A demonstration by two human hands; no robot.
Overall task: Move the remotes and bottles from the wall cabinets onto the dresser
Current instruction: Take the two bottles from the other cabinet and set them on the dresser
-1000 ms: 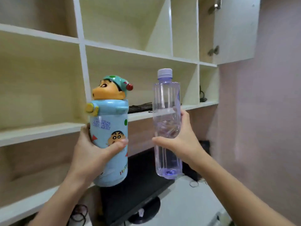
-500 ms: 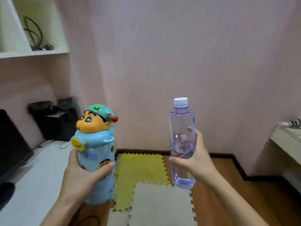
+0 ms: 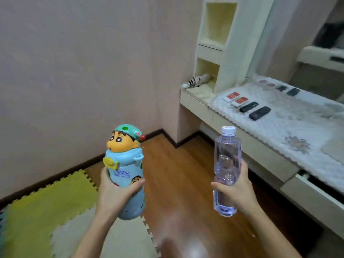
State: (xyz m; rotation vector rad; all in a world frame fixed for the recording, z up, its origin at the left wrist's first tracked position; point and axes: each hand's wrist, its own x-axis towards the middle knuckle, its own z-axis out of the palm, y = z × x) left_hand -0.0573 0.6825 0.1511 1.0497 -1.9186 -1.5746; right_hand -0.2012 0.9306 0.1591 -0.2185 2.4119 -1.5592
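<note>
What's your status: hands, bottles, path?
Left hand grips cartoon bottle, right hand grips clear bottle. Both upright, in air, not yet on dresser. Four remotes lie on it; nothing seen blocking.

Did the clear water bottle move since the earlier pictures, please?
Yes. The right hand has carried the clear bottle away from the wall cabinets and toward the dresser, which now stands just to its right.

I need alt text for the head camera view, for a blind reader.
A person holds a cartoon-character bottle in the left hand and a clear plastic bottle in the right hand. Black remotes lie on the dresser at right.
</note>
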